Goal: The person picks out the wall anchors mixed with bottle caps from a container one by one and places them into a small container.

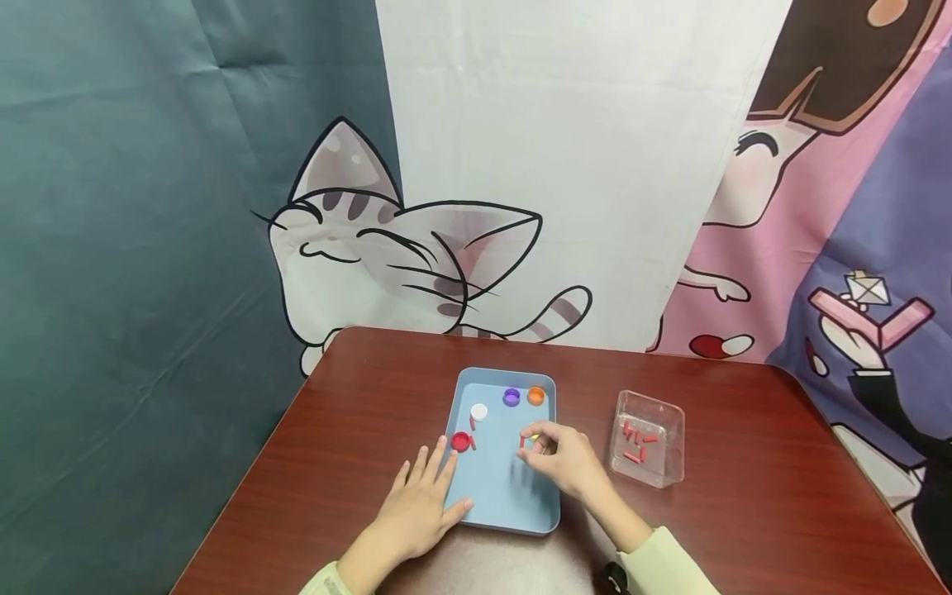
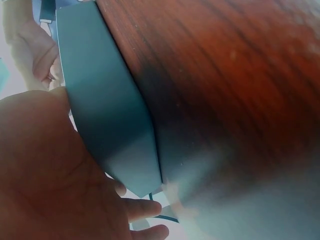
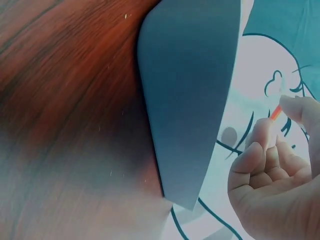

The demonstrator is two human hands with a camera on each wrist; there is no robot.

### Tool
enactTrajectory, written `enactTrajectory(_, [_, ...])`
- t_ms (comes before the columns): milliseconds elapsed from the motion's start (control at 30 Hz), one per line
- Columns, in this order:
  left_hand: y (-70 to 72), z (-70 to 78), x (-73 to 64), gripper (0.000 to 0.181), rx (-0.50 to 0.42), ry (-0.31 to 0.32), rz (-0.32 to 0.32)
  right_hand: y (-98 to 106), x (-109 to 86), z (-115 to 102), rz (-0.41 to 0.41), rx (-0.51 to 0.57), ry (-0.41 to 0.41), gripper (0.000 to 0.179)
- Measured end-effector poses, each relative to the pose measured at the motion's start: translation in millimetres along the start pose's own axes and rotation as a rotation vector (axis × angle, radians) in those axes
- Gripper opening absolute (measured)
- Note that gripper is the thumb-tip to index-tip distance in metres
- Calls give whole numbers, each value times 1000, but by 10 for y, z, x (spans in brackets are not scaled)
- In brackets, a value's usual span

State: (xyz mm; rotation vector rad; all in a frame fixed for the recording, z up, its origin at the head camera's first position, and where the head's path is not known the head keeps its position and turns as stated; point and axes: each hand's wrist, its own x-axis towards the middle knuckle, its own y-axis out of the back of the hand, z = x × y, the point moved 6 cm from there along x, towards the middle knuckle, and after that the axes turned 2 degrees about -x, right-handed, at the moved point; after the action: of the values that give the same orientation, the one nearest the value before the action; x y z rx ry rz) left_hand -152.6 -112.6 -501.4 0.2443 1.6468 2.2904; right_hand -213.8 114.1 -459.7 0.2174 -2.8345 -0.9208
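In the head view, we pinch one red stick [image 1: 522,442] between the thumb and index finger of the right hand [image 1: 565,459], holding it roughly upright above the blue tray [image 1: 494,496]; the left hand [image 1: 420,508] lies with straight, spread fingers at the tray's left rim, grasping nothing. To handle the stick well, we should grip it lightly near its upper end — the lower end then clears the fingertips — and keep the left hand against the rim so that the tray does not slide. The tray contains a purple cap [image 1: 511,397] and an orange cap [image 1: 535,396] at its far end, a white cap [image 1: 479,411], a red cap [image 1: 460,442] and a yellow cap [image 1: 535,437] partly hidden by the right hand; two loose sticks [image 1: 472,443] lie near the white and red caps. The clear plastic box [image 1: 671,461], right of the tray, holds several more. In the left wrist view, we see the palm beside the tray's outer wall; the wall hides the contents. In the right wrist view, the thumb-and-index pinch shows plainly — the other fingers curl inward.
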Motion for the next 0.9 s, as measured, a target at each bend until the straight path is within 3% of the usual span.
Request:
enactTrajectory(567, [9,10,-12,78,-15,-4,5,453,-60,316,38,71,-67,22])
enactTrajectory(900, [-2,6,-8,78,-5,-9,5,787,-89,512,50,48,-21,26])
